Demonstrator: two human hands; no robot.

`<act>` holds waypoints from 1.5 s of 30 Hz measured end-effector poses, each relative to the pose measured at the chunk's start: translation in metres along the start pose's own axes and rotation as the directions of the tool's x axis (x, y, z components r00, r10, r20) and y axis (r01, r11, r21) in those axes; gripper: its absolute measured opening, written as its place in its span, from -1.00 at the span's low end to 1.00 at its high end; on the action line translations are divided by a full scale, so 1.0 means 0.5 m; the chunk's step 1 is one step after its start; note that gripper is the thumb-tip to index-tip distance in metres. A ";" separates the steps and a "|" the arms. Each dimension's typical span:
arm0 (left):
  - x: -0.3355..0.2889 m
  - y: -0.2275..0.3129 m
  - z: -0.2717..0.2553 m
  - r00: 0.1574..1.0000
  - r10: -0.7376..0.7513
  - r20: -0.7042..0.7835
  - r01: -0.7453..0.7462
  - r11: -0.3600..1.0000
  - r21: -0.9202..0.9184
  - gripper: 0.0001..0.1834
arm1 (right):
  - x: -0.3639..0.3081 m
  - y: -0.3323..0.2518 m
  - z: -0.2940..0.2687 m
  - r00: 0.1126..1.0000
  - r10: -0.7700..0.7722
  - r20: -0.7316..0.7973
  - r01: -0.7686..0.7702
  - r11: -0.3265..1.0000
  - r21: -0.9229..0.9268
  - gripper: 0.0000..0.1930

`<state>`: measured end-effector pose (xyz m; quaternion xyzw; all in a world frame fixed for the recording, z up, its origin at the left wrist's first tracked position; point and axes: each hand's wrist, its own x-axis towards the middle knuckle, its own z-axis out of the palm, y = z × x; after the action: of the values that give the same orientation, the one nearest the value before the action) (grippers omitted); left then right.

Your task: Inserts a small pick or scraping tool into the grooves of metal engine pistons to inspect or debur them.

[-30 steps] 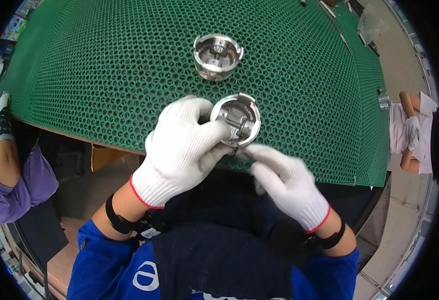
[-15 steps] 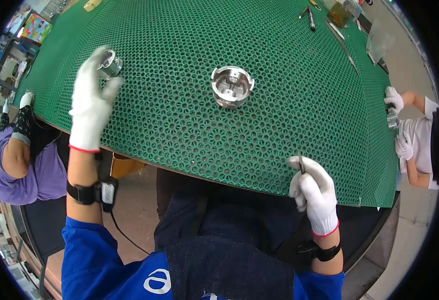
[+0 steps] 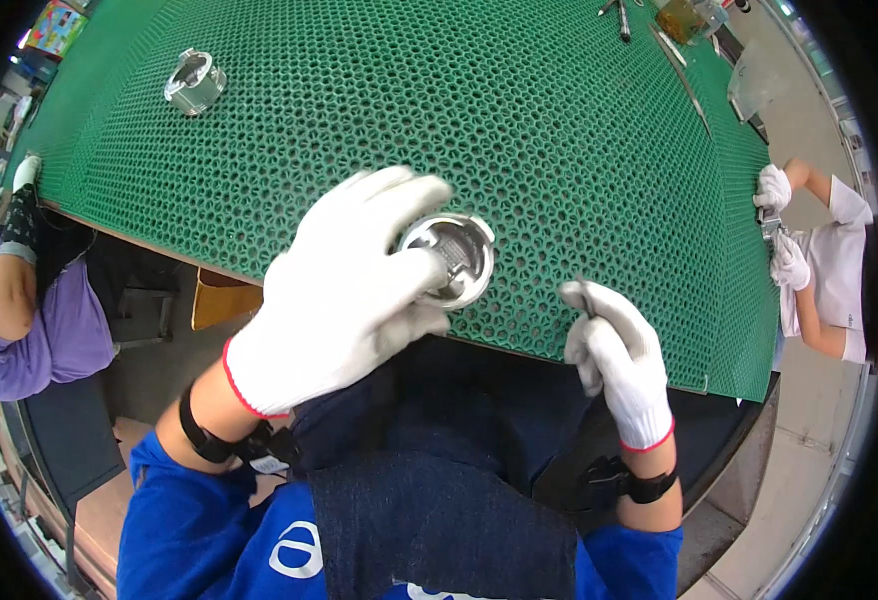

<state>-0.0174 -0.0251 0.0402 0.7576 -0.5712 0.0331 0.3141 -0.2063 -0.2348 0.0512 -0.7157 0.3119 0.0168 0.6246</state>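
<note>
The left hand [image 3: 349, 275], in a white glove, has its fingers closed around a metal piston [image 3: 462, 255], pinching its left side, with the hollow end facing up. This piston is near the table's near edge, in the middle; whether it touches the table [image 3: 559, 160] cannot be told. The right hand [image 3: 619, 350], also gloved, is to the right, its thumb and fingers pinching a small dark tool [image 3: 587, 300]. A second piston [image 3: 196, 88] stands on the green table at far left. At right, a co-worker [image 3: 827, 280] in white gloves holds a metal part [image 3: 770, 224].
</note>
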 end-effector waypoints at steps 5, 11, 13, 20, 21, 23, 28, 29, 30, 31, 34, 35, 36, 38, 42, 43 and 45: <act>-0.043 -0.016 0.055 0.984 -0.163 -0.079 0.147 0.974 -0.172 -0.54 | 0.077 -0.006 0.007 0.692 -0.683 0.233 0.666 0.481 -0.570 -0.69; -0.040 -0.006 0.064 0.973 -0.141 -0.181 0.115 0.982 -0.151 -0.64 | 0.051 -0.084 0.058 0.821 -0.483 0.303 0.388 0.085 -0.918 -0.81; -0.040 -0.010 0.049 0.981 -0.190 0.036 0.194 0.962 -0.190 -0.66 | 0.030 -0.072 0.059 0.846 -0.426 0.320 0.428 0.185 -0.885 -0.81; -0.044 -0.007 0.054 0.987 -0.160 0.028 0.162 0.980 -0.112 -0.73 | 0.025 -0.051 0.065 0.854 -0.435 0.284 0.432 0.291 -0.853 -0.74; -0.044 -0.005 0.056 0.986 -0.163 0.022 0.165 0.981 -0.107 -0.74 | 0.020 -0.044 0.069 0.854 -0.430 0.293 0.448 0.321 -0.834 -0.74; -0.036 0.001 0.049 0.984 -0.172 0.054 0.176 0.981 -0.078 -0.74 | 0.019 -0.028 0.084 0.859 -0.427 0.281 0.478 0.472 -0.741 -0.71; -0.026 0.001 0.062 0.992 -0.102 -0.078 0.096 0.992 -0.080 -0.71 | 0.018 -0.025 0.067 0.748 0.149 0.646 -0.362 0.908 0.210 -0.65; -0.031 -0.005 0.061 0.994 -0.084 -0.070 0.077 0.993 -0.088 -0.68 | 0.009 -0.046 0.070 0.693 0.039 0.720 -0.326 0.907 0.266 -0.62; -0.030 -0.013 0.060 0.996 -0.061 -0.061 0.054 0.994 -0.099 -0.65 | 0.002 -0.047 0.077 0.813 -0.045 0.581 -0.186 0.925 0.332 -0.62; -0.032 -0.016 0.052 0.997 -0.053 -0.061 0.047 0.994 -0.098 -0.65 | -0.005 -0.047 0.083 0.897 -0.134 0.422 -0.036 0.928 0.371 -0.61; -0.014 -0.020 -0.001 0.959 -0.206 0.195 0.202 0.978 0.044 -0.41 | -0.004 -0.051 0.028 0.973 0.034 0.230 -0.094 0.962 0.256 -0.61; 0.004 -0.024 0.000 0.996 -0.060 0.071 0.044 0.976 0.212 -0.42 | -0.020 -0.045 0.012 0.985 0.008 0.170 -0.056 0.957 0.284 -0.60; 0.007 -0.022 0.007 1.000 0.005 0.015 -0.008 0.966 0.260 -0.43 | -0.025 -0.045 0.001 0.994 -0.013 0.111 -0.018 0.963 0.269 -0.59; 0.006 -0.001 0.021 0.998 0.048 -0.044 -0.038 0.977 0.209 -0.46 | -0.028 -0.056 -0.015 1.000 -0.025 -0.012 0.027 0.982 0.189 -0.56; -0.016 -0.022 0.028 0.980 -0.185 0.069 0.194 0.969 -0.155 -0.45 | -0.026 -0.055 -0.042 1.000 -0.018 -0.004 0.019 0.992 0.122 -0.59; -0.023 -0.019 0.027 0.981 -0.184 0.062 0.191 0.969 -0.154 -0.45 | -0.024 -0.056 -0.045 1.000 0.003 0.024 -0.004 0.998 0.064 -0.61; -0.035 -0.013 0.025 0.975 -0.205 0.081 0.215 0.967 -0.140 -0.49 | 0.006 -0.058 -0.044 0.996 -0.032 0.081 0.039 0.996 -0.085 -0.65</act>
<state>-0.0214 -0.0156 0.0200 0.7892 -0.4986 -0.0676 0.3521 -0.1983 -0.2551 0.0806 -0.7462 0.2731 0.0476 0.6053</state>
